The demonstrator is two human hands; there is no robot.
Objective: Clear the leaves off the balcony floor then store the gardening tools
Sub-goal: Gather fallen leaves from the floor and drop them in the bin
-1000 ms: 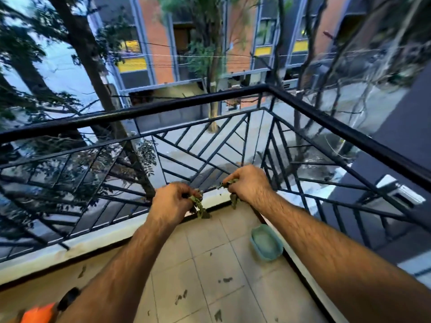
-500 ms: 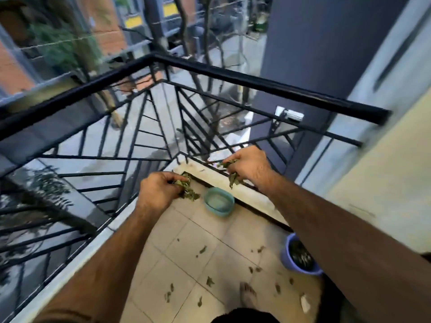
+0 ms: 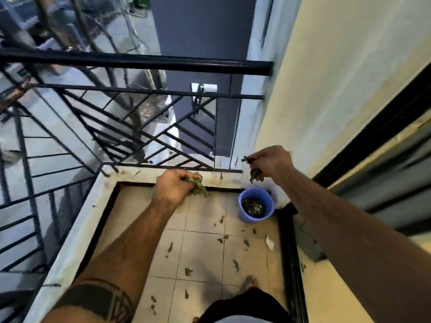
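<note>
With each hand closed on a bunch of leaves, my right hand (image 3: pixel 271 163) just above the blue bucket (image 3: pixel 256 203) and my left hand (image 3: pixel 173 187) beside it, I should open both low over its rim.

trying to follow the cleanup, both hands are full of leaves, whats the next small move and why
Probably carry both handfuls over the blue bucket and let go. The right hand and left hand each clutch a bunch of leaves, and the bucket in the corner already holds some. More scattered leaves lie on the floor tiles, so the hands need emptying first.
</note>
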